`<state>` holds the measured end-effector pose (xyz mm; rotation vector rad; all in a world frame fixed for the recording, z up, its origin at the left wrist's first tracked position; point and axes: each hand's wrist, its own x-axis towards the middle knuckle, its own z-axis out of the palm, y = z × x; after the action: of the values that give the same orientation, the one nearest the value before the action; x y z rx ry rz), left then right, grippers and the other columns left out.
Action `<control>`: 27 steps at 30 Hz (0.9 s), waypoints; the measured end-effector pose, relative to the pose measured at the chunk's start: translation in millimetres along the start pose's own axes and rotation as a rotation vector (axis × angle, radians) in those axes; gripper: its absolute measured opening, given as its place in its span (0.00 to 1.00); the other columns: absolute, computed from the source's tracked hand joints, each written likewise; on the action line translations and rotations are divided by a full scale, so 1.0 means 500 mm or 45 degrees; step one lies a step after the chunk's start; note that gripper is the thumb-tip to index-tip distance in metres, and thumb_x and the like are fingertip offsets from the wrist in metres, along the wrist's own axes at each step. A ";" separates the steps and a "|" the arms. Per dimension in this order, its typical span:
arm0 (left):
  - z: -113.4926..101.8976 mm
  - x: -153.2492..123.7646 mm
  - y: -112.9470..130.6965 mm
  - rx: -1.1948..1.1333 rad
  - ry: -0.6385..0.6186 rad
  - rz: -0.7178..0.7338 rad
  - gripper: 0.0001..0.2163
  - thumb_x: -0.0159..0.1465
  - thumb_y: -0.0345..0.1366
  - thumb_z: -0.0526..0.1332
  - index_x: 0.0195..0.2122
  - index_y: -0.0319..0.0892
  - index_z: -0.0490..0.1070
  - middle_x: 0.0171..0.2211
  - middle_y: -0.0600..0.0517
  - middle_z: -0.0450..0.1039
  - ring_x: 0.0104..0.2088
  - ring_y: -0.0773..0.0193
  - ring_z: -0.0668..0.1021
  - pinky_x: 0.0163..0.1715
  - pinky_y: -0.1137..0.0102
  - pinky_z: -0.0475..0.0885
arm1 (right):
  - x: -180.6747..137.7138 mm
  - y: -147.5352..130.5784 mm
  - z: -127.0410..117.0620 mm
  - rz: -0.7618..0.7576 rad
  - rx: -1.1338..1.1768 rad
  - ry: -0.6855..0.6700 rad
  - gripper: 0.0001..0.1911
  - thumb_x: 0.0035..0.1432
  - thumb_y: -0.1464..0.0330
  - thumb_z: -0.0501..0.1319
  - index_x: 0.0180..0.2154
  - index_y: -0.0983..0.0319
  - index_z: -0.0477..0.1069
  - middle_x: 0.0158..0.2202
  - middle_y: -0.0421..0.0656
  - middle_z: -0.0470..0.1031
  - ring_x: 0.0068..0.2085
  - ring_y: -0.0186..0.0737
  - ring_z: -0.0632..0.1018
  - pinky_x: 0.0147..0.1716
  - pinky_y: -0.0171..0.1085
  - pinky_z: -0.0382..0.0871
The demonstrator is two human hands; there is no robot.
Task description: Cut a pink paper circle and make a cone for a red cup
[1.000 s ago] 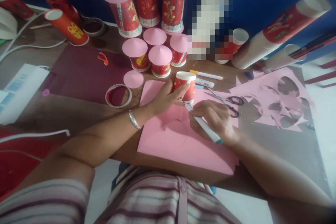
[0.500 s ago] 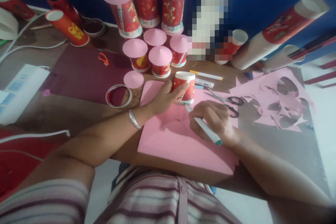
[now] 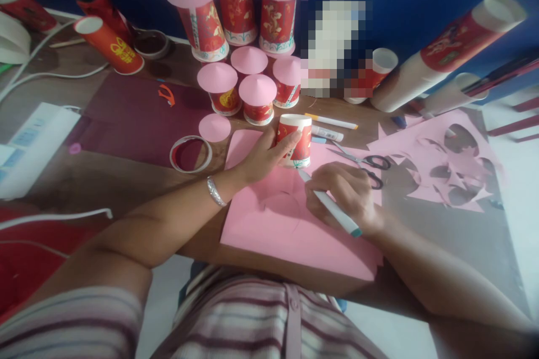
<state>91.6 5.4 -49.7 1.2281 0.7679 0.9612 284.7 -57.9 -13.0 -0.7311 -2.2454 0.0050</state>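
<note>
My left hand point(image 3: 269, 154) is closed around a red and white paper cup point(image 3: 301, 143), held upright over the pink paper sheet point(image 3: 261, 224). Green marks show along the cup's white lower band. In my right hand point(image 3: 343, 193) is a white marker point(image 3: 332, 210) with a green end, its tip pointing at the cup's bottom edge; whether it touches cannot be made out. A curved pencil-like line runs across the pink sheet below the cup. Scissors point(image 3: 357, 160) with black handles lie just beyond my right hand, beside a glue stick point(image 3: 327, 133) and a yellow-and-white marker point(image 3: 330, 121).
Several red cups with pink cone roofs point(image 3: 257, 90) stand at the back. A tape roll point(image 3: 191, 154) and a pink disc point(image 3: 214, 127) lie left of the sheet. Pink paper scraps point(image 3: 442, 162) and a long cardboard tube point(image 3: 404, 78) are on the right.
The marker tip has shifted slightly left and down, away from the cup's lower edge. The cup has barely moved in my left hand.
</note>
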 end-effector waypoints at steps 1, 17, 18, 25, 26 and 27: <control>0.000 0.000 0.001 0.009 0.006 0.010 0.19 0.70 0.56 0.62 0.48 0.45 0.71 0.45 0.49 0.76 0.48 0.59 0.81 0.45 0.66 0.83 | 0.000 0.000 0.000 0.001 0.000 -0.005 0.14 0.55 0.81 0.61 0.38 0.57 0.68 0.27 0.37 0.75 0.26 0.37 0.78 0.25 0.36 0.71; 0.004 -0.005 0.006 -0.051 -0.030 -0.055 0.18 0.70 0.54 0.63 0.50 0.45 0.68 0.45 0.48 0.76 0.47 0.59 0.81 0.39 0.66 0.84 | 0.006 -0.006 -0.003 0.039 0.108 -0.070 0.13 0.59 0.82 0.60 0.39 0.58 0.69 0.28 0.37 0.74 0.27 0.36 0.76 0.26 0.35 0.71; 0.004 -0.005 0.006 -0.068 -0.030 -0.066 0.18 0.70 0.54 0.63 0.50 0.45 0.68 0.46 0.48 0.76 0.48 0.58 0.81 0.39 0.66 0.84 | 0.005 -0.007 -0.002 0.046 0.128 -0.075 0.12 0.60 0.81 0.61 0.39 0.58 0.69 0.29 0.37 0.74 0.27 0.35 0.76 0.26 0.34 0.71; 0.000 0.000 0.004 -0.024 0.110 -0.002 0.17 0.71 0.52 0.63 0.50 0.45 0.69 0.46 0.48 0.77 0.50 0.57 0.81 0.51 0.62 0.81 | -0.003 -0.005 0.000 0.054 0.222 -0.088 0.08 0.66 0.77 0.61 0.44 0.60 0.72 0.36 0.42 0.75 0.31 0.34 0.78 0.27 0.32 0.73; -0.001 0.001 0.004 -0.020 0.119 0.015 0.16 0.72 0.52 0.62 0.50 0.45 0.69 0.47 0.48 0.77 0.51 0.57 0.81 0.54 0.61 0.80 | -0.003 -0.004 -0.001 0.040 0.229 -0.068 0.09 0.66 0.77 0.61 0.45 0.60 0.72 0.36 0.43 0.76 0.31 0.34 0.79 0.27 0.32 0.74; -0.001 0.002 0.005 -0.015 0.126 0.035 0.16 0.72 0.52 0.61 0.51 0.45 0.69 0.48 0.47 0.77 0.52 0.56 0.80 0.56 0.61 0.79 | -0.003 -0.002 -0.003 0.036 0.230 -0.039 0.10 0.66 0.77 0.61 0.46 0.60 0.72 0.36 0.43 0.76 0.32 0.35 0.80 0.28 0.32 0.75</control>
<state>91.1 6.9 -47.5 1.1902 0.8235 1.0539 286.1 -59.9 -12.7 -0.6686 -2.2289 0.2309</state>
